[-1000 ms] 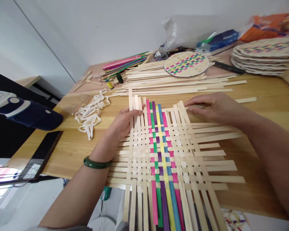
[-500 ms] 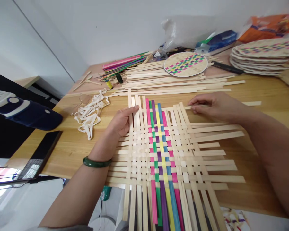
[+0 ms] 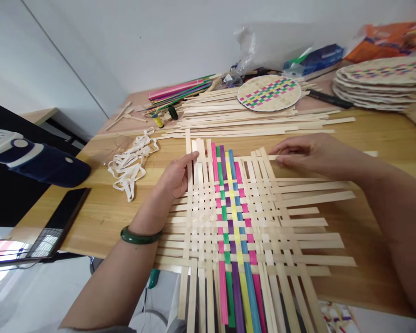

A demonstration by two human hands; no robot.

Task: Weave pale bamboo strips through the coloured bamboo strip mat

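A half-woven mat [image 3: 203, 217] of pale flat strips, with pink, green, purple, yellow and blue strips down its middle, lies over the table's front edge. At its upper left corner my left hand [image 3: 178, 175] pinches the upright pale strips between thumb and fingers. To the upper right, my right hand [image 3: 305, 152] holds a pale crosswise strip [image 3: 272, 157] between thumb and fingertips. That strip passes behind or among the tops of the uprights; its far end shows beyond my right hand.
Loose pale strips [image 3: 229, 115] and a round woven disc [image 3: 269, 93] lie behind the mat. More discs [image 3: 370, 88] are stacked at right. White ribbon [image 3: 128, 166], a dark blue bottle [image 3: 52, 164] and a black flat object [image 3: 60, 222] are at left.
Both hands keep their holds and have barely moved. The tops of some upright strips near my left thumb have shifted slightly. The view has moved a little.
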